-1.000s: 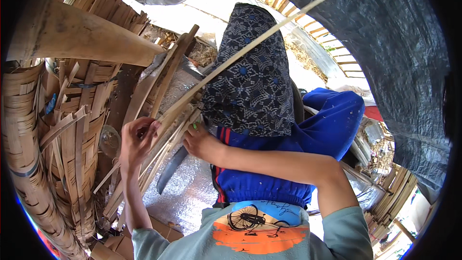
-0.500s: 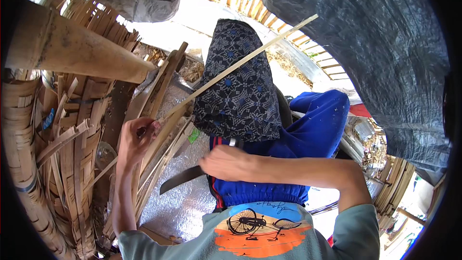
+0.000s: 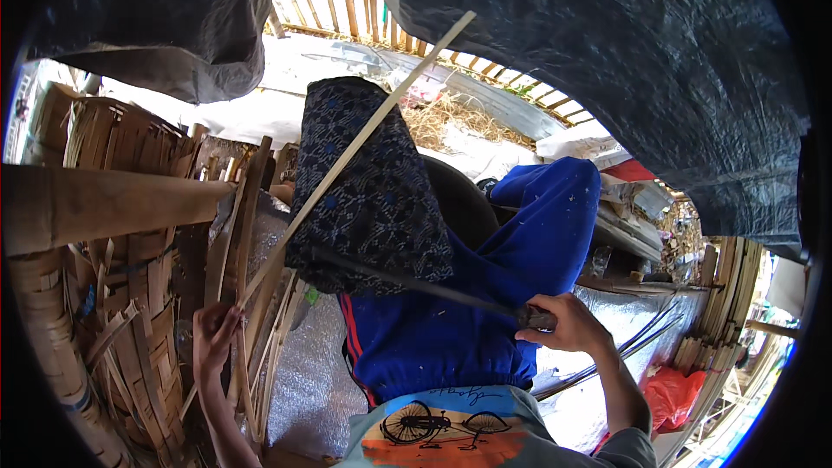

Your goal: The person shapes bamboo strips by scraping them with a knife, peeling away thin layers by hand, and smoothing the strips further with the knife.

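Note:
My left hand (image 3: 215,342) pinches the lower end of a long pale bamboo strip (image 3: 360,140). The strip slants up and away to the right, passing over a dark patterned cloth (image 3: 347,191) draped on my left knee. In my right hand (image 3: 568,322) is a knife, its short dark handle (image 3: 537,318) wrapped by my fingers. The knife's long dark blade (image 3: 416,282) points left across my lap, with its tip over the cloth close to the strip. Whether blade and strip touch, I cannot tell.
A thick bamboo pole (image 3: 121,208) juts in from the left above woven bamboo baskets (image 3: 130,329). Several bamboo pieces lean beside my left hand. Dark plastic sheeting (image 3: 607,61) hangs overhead. A silvery mat (image 3: 312,399) lies beneath me, with a red plastic bag (image 3: 674,397) at right.
My right hand has swung outward to the right with the knife, its blade now reaching over the cloth. My left hand still holds the strip. The view has shifted.

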`<action>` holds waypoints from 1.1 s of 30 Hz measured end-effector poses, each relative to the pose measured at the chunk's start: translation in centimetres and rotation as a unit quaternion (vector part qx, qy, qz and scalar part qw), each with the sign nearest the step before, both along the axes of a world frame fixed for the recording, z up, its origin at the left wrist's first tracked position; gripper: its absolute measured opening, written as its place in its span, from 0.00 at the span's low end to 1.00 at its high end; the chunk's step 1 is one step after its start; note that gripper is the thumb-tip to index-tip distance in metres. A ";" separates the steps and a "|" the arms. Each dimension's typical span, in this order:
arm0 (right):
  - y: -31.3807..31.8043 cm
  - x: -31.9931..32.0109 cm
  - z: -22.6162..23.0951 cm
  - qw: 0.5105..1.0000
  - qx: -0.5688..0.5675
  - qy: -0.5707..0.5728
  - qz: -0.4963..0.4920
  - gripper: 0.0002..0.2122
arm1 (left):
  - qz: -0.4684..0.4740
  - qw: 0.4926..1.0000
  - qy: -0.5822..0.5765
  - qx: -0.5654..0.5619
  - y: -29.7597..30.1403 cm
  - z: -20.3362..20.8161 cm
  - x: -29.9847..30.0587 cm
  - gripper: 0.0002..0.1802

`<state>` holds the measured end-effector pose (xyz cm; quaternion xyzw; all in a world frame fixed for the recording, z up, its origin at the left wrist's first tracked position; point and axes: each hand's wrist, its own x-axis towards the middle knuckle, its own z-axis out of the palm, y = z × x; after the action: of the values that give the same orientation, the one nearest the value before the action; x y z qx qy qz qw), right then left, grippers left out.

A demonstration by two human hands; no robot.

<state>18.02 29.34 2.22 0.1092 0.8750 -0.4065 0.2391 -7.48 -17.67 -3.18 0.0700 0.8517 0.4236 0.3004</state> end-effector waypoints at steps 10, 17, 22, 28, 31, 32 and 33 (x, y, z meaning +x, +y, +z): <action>0.3 0.2 -6.2 0.907 -0.297 0.105 -0.279 0.11 | 0.116 0.992 -0.040 -0.042 -6.3 7.2 5.7 0.13; 0.3 -4.7 -6.5 0.857 -0.267 0.133 -0.420 0.07 | 0.074 0.990 -0.087 -0.082 -5.1 8.7 6.7 0.11; 0.1 -12.1 -9.3 0.768 -0.283 0.236 -0.524 0.08 | 0.008 0.984 -0.119 -0.131 -4.5 7.8 6.5 0.12; 2.1 -15.0 -12.1 0.702 -0.277 0.240 -0.611 0.08 | 0.020 0.975 -0.164 -0.147 -6.5 7.2 6.7 0.18; 1.9 -15.7 -12.8 0.686 -0.268 0.232 -0.636 0.08 | 0.030 0.974 -0.168 -0.150 -6.8 7.1 7.0 0.18; 1.8 -15.8 -13.1 0.685 -0.269 0.229 -0.637 0.08 | 0.030 0.973 -0.170 -0.153 -6.8 7.2 6.9 0.18; 1.7 -15.7 -13.6 0.680 -0.268 0.239 -0.639 0.08 | 0.030 0.973 -0.168 -0.156 -6.7 7.3 6.9 0.18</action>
<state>2.29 31.05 -11.38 0.4724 0.4736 -0.6900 -0.2766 -0.61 -24.36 4.13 -0.0753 0.8464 0.3005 0.4331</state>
